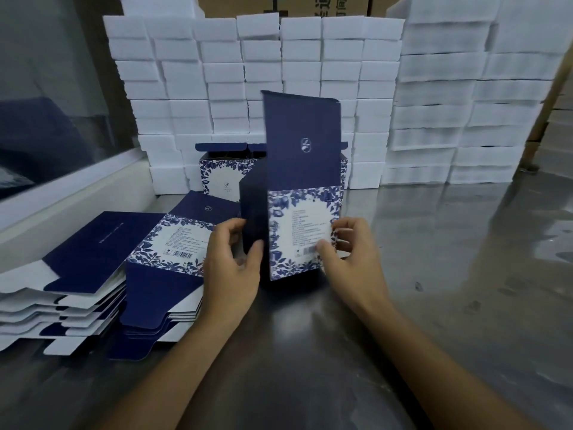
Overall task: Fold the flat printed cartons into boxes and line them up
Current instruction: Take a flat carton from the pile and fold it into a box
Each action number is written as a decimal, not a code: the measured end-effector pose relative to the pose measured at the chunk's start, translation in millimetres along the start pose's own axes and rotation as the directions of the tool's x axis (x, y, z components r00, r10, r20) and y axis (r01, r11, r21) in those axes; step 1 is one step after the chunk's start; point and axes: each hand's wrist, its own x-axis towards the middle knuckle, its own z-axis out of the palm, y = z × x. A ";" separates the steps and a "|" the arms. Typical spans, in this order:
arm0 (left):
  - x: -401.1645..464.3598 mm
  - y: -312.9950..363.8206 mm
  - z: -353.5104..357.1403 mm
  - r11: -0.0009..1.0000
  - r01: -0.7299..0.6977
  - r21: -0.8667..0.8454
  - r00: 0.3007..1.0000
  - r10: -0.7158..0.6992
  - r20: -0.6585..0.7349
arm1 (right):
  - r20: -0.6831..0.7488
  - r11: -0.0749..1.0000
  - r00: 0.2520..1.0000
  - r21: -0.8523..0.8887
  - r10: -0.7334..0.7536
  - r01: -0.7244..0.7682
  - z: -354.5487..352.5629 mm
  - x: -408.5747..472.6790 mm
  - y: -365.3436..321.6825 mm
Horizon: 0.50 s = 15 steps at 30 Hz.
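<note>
A dark blue carton (302,193) with a white floral panel stands upright on the steel table (434,274), its long lid flap pointing up. My left hand (231,262) grips its dark left side, thumb on the front edge. My right hand (347,252) pinches its right edge, thumb on the printed panel near the barcode. Behind it stands a folded box (221,172) with its top flaps open. Flat printed cartons (148,256) lie in stacks at the left.
White foam blocks (279,72) are piled in a wall along the back and higher stacks (465,103) at the right. A white ledge (71,193) under a window borders the table's left side. Brown cardboard boxes (285,4) show above the foam.
</note>
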 end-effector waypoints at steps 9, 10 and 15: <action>-1.6 -2.9 2.4 0.992 0.124 0.003 0.978 -0.123 0.166 | 0.090 0.975 0.990 0.180 0.113 -0.127 2.9 -3.9 -10.0; -1.3 -2.7 1.6 0.994 0.113 -0.005 0.981 -0.110 0.159 | 0.114 0.969 0.988 0.212 0.103 -0.125 2.8 -3.8 -11.5; -0.4 1.3 -2.7 0.998 0.023 0.059 0.988 -0.031 0.154 | 0.254 0.916 0.966 0.375 0.046 -0.142 0.9 -5.4 -17.8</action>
